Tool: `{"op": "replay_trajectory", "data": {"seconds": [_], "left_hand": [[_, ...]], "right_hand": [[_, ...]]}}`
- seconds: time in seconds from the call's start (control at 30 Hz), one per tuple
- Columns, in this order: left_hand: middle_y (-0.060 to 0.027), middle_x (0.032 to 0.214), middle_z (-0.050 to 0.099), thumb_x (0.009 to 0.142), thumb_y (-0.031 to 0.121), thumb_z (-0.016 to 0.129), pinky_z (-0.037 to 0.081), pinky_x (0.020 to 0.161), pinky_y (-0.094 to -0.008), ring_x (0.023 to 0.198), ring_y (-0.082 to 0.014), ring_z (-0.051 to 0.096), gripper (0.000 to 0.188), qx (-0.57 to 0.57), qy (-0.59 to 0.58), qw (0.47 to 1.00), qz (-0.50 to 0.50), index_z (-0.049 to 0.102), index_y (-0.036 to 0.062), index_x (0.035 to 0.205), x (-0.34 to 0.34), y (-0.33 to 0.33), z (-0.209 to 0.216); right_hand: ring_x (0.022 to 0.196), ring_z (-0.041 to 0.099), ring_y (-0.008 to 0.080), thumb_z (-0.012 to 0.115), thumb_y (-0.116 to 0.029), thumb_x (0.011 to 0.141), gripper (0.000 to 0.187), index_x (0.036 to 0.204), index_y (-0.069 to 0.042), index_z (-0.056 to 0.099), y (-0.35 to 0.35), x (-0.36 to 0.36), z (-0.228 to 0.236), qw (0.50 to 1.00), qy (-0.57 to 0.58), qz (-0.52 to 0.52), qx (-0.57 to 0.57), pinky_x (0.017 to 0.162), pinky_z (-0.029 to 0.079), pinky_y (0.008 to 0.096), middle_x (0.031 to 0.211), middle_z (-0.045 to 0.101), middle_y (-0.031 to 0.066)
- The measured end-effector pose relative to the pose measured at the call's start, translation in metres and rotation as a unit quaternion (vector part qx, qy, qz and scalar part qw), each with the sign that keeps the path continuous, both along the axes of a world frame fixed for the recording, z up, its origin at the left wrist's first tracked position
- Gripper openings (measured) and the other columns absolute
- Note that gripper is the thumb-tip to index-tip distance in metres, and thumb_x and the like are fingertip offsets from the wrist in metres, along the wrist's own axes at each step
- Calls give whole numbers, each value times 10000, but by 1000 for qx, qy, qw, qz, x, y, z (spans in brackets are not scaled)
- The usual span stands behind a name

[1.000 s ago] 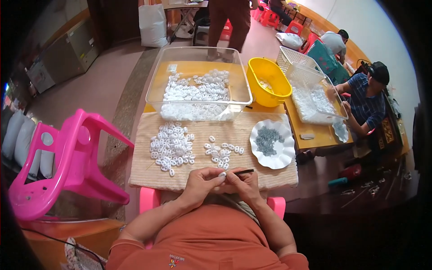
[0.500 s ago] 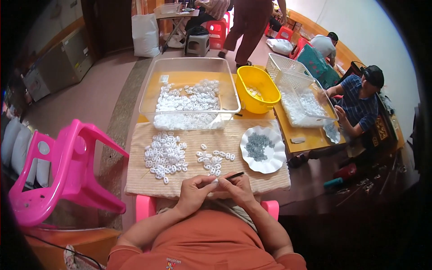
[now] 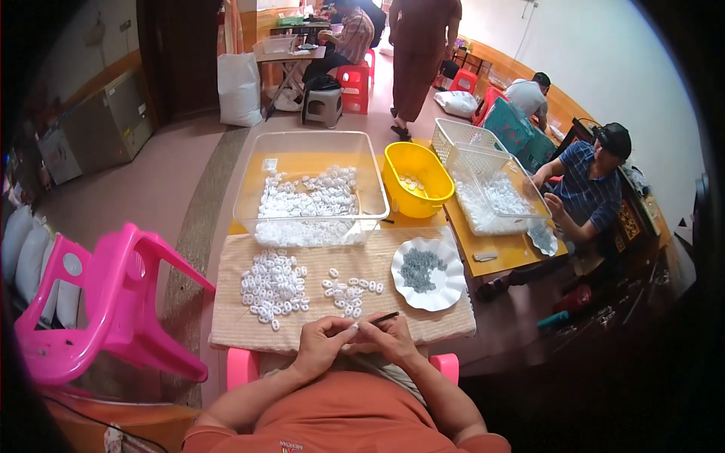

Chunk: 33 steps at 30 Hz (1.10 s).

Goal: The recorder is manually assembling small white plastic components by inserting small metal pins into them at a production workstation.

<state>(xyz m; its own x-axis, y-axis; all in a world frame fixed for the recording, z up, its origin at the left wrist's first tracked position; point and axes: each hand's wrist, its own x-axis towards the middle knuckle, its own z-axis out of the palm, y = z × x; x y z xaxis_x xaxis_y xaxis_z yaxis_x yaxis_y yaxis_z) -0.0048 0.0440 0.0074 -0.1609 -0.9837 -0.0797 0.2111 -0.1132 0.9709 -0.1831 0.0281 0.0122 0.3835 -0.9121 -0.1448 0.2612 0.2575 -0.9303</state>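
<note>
My left hand (image 3: 323, 344) and my right hand (image 3: 390, 340) meet at the table's front edge, fingers pinched together. Between the fingertips is a small white plastic piece (image 3: 355, 326), mostly covered. A thin black stick-like tool (image 3: 387, 318) juts up from my right hand; its lower end is hidden. Just beyond my hands lie a few loose white oval two-holed pieces (image 3: 352, 294). A larger heap of the same pieces (image 3: 273, 287) is at the left. To the right, a white scalloped plate (image 3: 445, 293) carries small grey translucent parts (image 3: 423, 269).
Behind the heaps stands a clear plastic bin (image 3: 311, 143) of white pieces, beside a yellow tub (image 3: 415, 198). A pink stool (image 3: 121, 302) is at my left. At the right, a person in a cap (image 3: 596, 177) sits by a white basket (image 3: 472, 147). Another person (image 3: 423, 60) stands farther back.
The view has tilted upward, so the table sits lower in it. The standing person has stepped farther away. My hands stay pinched together around the small white piece and the black tool.
</note>
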Motion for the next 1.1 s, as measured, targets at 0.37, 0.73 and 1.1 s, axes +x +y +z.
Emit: {"op": "replay_trajectory", "data": {"seconds": [0.37, 0.73, 1.1], "left_hand": [[-66, 858, 685, 855, 46, 674, 527, 648, -218, 745, -100, 640, 163, 15, 37, 999, 17, 665, -32, 997, -2, -1, -7], [-41, 897, 673, 853, 25, 670, 492, 647, -190, 764, -61, 601, 200, -25, 18, 999, -11, 661, -14, 1049, 1, -1, -13], [-40, 893, 669, 863, 34, 661, 489, 638, -188, 763, -63, 605, 191, -48, 13, 999, -16, 655, -13, 1048, 2, -4, -14]], "right_hand": [[837, 648, 176, 549, -69, 940, 144, 973, 64, 594, 0, -2, -9, 1000, -6, 7, -25, 704, 595, 313, 893, 661, 123], [729, 651, 152, 625, -25, 886, 90, 931, 52, 622, 1, 4, -6, 989, 32, -50, -132, 649, 578, 281, 851, 676, 111], [740, 643, 138, 657, -45, 869, 98, 905, 46, 643, 0, 4, -12, 985, 39, -78, -147, 629, 543, 258, 827, 682, 104]]}}
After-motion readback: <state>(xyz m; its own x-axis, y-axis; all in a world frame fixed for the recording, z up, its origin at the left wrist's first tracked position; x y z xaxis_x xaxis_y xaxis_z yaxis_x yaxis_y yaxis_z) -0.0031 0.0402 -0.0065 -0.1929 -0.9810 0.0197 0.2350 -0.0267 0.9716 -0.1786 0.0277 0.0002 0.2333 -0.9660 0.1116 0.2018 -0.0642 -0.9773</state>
